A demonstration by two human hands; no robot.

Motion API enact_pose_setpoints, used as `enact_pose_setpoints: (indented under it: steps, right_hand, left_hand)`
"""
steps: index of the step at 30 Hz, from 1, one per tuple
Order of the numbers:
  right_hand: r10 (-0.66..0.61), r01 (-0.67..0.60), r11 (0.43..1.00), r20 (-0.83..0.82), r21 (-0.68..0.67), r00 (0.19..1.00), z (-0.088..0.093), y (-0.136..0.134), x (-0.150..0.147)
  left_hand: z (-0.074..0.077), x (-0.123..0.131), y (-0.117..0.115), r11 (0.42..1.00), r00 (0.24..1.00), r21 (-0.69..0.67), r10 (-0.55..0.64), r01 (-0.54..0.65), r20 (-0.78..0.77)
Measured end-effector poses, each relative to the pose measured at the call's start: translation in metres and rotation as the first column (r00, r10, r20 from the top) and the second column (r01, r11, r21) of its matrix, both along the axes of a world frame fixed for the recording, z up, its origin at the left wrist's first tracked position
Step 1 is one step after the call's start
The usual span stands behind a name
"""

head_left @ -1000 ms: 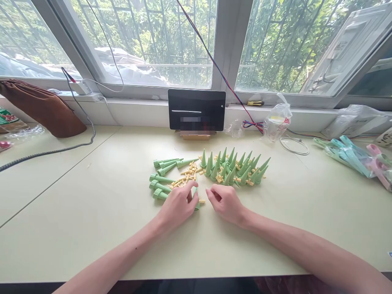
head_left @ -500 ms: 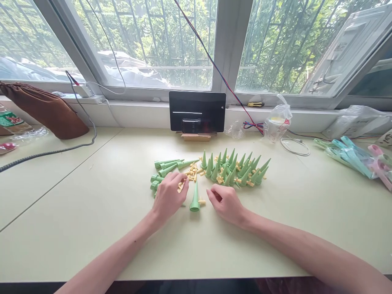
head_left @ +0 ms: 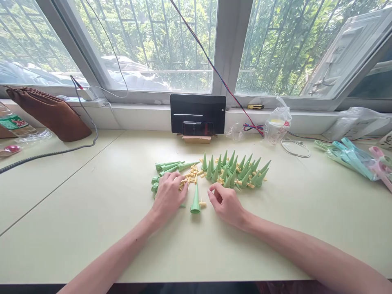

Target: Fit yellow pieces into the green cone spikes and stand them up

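My left hand (head_left: 168, 196) rests on the pale table over a heap of green cones lying on their sides (head_left: 167, 166), its fingers curled among small yellow pieces (head_left: 192, 174); what it grips is hidden. One green cone (head_left: 195, 200) stands upright between my hands, with a yellow piece (head_left: 202, 203) beside its base. My right hand (head_left: 226, 202) lies to the right of it, fingers curled in with nothing seen in them. Behind my right hand stands a cluster of upright green cones (head_left: 235, 169).
A dark tablet (head_left: 197, 113) leans on a stand at the window sill. A brown pouch (head_left: 50, 112) and grey cable (head_left: 45, 154) lie at the left. A plastic bag with a cup (head_left: 277, 122) and pastel clips (head_left: 355, 157) sit at the right.
My left hand let go of the green cone, which now stands upright, and moved left and back onto the yellow pieces. My right hand stayed nearly in place.
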State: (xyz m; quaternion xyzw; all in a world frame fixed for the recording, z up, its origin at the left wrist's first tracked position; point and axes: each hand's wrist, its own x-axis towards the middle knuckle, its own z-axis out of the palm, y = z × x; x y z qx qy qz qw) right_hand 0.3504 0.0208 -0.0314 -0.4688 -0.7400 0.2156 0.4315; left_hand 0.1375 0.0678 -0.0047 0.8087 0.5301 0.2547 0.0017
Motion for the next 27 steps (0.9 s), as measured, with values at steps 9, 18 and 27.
enact_pose_setpoints:
  steps: [9,18,27]
  right_hand:
    - [0.007,-0.007,1.000,0.005,-0.012,1.000,-0.001,0.000,0.000]
    - [0.006,-0.006,1.000,0.004,-0.016,1.000,0.002,0.000,0.000]
    - [0.007,-0.008,1.000,-0.010,-0.029,1.000,0.002,-0.001,0.000]
  left_hand:
    - [0.013,-0.003,-0.003,0.999,0.999,0.006,0.039,-0.039,-0.035]
    - [0.015,-0.007,-0.002,0.998,0.993,-0.045,0.037,-0.042,-0.115]
    - [0.010,-0.008,-0.002,0.996,0.993,-0.081,-0.056,0.047,-0.108]
